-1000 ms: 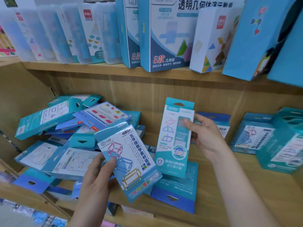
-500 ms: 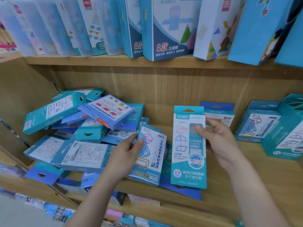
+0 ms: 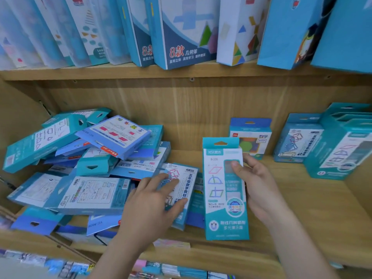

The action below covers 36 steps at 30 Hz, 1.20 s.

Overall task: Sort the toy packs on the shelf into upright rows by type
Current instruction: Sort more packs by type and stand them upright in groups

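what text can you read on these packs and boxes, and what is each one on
"8款 几何体": blue-and-white box on the upper shelf.
"S-335": teal pack held by the right hand.
"五年级数学教材": cube-frame pack under the left hand.
"数学": upright pack at the back.
Smaller print elsewhere is too blurred to read.

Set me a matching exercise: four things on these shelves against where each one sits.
1 S-335 pack
2 cube-frame pack
3 coloured-shapes pack
4 box marked 8

A on the upper shelf
B upright in the right hand
C under the left hand, on the pile
D standing against the back wall

Pairs: 1-B, 2-C, 3-D, 4-A
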Available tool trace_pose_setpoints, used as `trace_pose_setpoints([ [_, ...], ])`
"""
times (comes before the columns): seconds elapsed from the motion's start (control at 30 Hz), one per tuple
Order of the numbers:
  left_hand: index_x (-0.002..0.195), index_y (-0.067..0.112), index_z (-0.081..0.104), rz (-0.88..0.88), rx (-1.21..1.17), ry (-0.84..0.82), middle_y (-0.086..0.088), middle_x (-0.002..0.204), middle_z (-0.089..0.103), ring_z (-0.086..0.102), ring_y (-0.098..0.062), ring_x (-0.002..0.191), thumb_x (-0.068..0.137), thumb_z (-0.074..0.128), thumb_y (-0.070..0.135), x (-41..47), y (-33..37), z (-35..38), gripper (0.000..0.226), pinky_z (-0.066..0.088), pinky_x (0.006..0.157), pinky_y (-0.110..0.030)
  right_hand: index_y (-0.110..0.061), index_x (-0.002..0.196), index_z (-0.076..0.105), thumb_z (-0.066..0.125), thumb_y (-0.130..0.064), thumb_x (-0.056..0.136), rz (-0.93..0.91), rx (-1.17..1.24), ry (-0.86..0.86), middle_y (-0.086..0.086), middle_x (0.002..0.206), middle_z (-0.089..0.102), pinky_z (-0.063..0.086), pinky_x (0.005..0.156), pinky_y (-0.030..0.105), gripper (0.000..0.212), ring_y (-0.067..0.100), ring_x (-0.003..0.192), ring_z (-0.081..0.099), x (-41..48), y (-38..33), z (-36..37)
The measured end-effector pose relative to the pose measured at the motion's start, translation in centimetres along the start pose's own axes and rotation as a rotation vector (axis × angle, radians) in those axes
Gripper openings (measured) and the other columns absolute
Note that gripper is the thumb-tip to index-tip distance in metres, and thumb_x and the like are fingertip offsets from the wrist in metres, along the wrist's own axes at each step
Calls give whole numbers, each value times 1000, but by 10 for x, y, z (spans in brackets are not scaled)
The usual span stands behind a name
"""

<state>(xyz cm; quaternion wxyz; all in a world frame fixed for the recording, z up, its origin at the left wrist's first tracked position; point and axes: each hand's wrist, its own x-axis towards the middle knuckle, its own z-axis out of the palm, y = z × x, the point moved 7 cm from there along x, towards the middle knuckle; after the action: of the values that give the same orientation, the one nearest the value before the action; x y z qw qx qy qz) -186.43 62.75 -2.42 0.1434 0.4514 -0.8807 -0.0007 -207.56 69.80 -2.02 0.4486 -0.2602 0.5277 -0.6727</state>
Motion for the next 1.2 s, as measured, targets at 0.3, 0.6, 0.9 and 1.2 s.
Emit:
trace_pose_setpoints([
  [0.3, 117, 28, 59, -40, -1032, -175, 10, 95, 73, 66, -10, 87, 86, 55, 52, -3, 74, -12, 40, 51, 75, -27, -14, 112, 62, 57, -13, 90, -47, 85, -20, 11, 99, 73, 57, 74, 43, 23, 27, 85, 71, -27, -22, -3],
  [0.6, 101, 36, 40, 161, -800, -18, 7, 83, 70, 67, -15, 75, 87, 49, 47, 1, 146, 4, 20, 51, 63, -36, -39, 146, -7, 67, -63, 64, -384, -971, 247, -19, 135, 25, 34, 98, 29, 113, 4, 126, 29, -69, -60, -43],
  [0.9, 103, 23, 58, 206, -946, -48, 4, 99, 71, 66, -16, 92, 78, 56, 23, 51, 260, 42, 26, 54, 74, -34, -20, 150, 2, 69, -40, 77, -472, -1118, 603, 5, 135, 35, 42, 78, 32, 101, 23, 116, 44, -89, -85, -148],
  [1.2, 103, 13, 55, 171, -848, 22, -4, 98, 68, 63, -23, 87, 83, 68, 19, 104, 332, 97, 24, 51, 74, -38, -29, 148, 14, 64, -22, 82, -360, -1051, 447, -2, 140, 41, 43, 95, 31, 83, 15, 122, 47, -70, -60, -218],
])
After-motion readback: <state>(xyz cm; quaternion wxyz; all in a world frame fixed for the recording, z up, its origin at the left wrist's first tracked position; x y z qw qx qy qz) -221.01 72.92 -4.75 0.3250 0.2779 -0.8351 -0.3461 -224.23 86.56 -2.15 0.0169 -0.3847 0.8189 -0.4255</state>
